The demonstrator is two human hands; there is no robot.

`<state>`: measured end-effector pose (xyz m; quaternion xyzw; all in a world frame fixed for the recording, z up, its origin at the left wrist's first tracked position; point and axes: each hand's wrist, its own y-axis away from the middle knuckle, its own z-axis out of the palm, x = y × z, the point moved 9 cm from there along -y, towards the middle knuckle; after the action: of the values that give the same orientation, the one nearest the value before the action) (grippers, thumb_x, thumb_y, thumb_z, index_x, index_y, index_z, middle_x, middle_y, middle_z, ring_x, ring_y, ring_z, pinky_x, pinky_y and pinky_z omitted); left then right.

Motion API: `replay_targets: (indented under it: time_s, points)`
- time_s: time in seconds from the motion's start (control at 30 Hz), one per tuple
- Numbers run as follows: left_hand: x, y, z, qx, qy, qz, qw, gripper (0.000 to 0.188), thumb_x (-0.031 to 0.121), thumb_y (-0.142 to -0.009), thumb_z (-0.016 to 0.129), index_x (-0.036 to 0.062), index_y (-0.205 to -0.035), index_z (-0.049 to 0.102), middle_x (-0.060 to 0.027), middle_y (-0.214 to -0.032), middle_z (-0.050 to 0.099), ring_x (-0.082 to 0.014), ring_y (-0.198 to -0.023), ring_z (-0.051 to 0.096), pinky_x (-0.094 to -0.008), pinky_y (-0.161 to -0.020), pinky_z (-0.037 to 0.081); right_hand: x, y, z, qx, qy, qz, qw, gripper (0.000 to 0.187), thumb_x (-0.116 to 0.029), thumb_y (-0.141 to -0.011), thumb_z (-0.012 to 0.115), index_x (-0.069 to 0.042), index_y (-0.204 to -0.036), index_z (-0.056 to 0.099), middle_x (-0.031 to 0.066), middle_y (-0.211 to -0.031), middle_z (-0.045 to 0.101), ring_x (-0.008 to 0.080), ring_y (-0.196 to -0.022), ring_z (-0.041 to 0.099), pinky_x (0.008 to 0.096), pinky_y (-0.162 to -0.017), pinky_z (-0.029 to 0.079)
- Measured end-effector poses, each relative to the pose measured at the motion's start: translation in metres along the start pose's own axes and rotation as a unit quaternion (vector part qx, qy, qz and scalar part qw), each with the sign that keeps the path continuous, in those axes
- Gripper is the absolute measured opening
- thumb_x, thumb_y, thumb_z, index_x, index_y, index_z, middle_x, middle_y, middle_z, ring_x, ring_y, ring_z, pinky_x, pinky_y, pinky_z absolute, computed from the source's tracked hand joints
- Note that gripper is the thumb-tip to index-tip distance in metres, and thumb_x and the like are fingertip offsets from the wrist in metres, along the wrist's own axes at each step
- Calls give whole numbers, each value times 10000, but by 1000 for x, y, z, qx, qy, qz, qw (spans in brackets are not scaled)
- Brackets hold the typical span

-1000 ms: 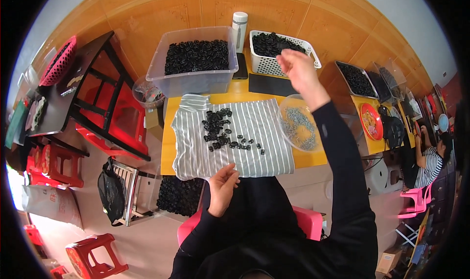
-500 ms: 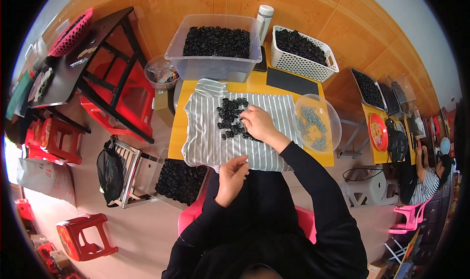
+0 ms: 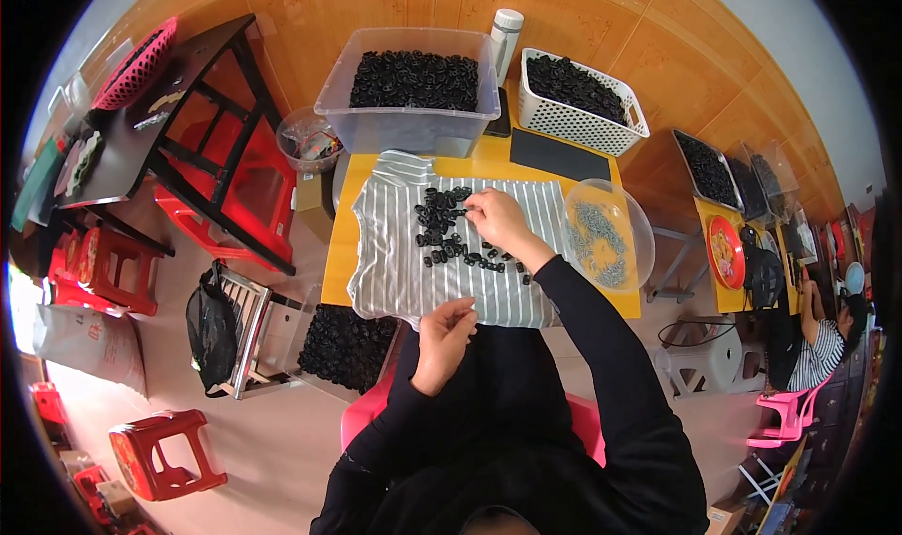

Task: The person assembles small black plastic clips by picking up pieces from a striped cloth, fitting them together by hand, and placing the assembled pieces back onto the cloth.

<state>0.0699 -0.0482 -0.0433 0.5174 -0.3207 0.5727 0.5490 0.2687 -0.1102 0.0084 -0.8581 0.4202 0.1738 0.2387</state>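
Observation:
A grey-and-white striped cloth (image 3: 395, 272) lies over the yellow table, with a loose pile of small black plastic pieces (image 3: 437, 220) on it. At the right side of the pile is my right hand (image 3: 500, 219), its thumb and fingertips pinched together at a small black piece. Several more pieces (image 3: 493, 264) are scattered below that hand. My left hand (image 3: 445, 341) rests at the cloth's near edge, thumb and fingers drawn together; anything between them is too small to make out.
A clear bin (image 3: 413, 126) and a white basket (image 3: 587, 131), both holding black pieces, stand at the back. To the right, a round clear tray (image 3: 642, 244) holds small grey metal parts. Another bin (image 3: 348, 352) sits low left. A person (image 3: 816, 347) sits far right.
My right hand has moved a little away from me along the pile. Black pieces it covered now show below it on the cloth. The left hand stays where it was.

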Motion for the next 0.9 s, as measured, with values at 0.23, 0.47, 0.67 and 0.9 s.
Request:
replay_targets:
  time_s: [0.23,0.47,0.67,0.9]
  points:
    - [4,2,-3,12,7,-3,1000,256,66,-850,609,-26,-1089,603,-22,-806,620,-66,-654,560,-191,-548,432,-7,6,-5,-11,-42,11,999,69,-73,-725,621,-15,-715,584,149,-761,600,328,-740,590,426,-640,445]
    - [16,4,-8,62,157,53,984,216,25,-858,608,-35,-1066,614,-30,-826,623,-75,-667,563,-188,-572,435,-49,118,-11,20,-453,137,881,72,-42,-813,636,-8,-872,660,-26,-733,604,41,-667,527,196,-599,425]
    - [19,1,-11,46,149,55,986,100,28,-863,605,-47,-917,640,-55,-819,641,-91,-651,568,-198,-569,437,-54,145,3,26,-562,187,805,68,-50,-832,636,5,-871,625,-30,-727,574,43,-637,489,206,-562,395]
    - [99,12,-9,158,-417,382,809,80,-11,-749,615,30,-817,604,-65,-790,537,-195,-677,534,-285,-597,401,3,86,-74,156,93,7,983,100,35,-721,529,13,-808,573,156,-807,565,350,-748,559,406,-676,456]
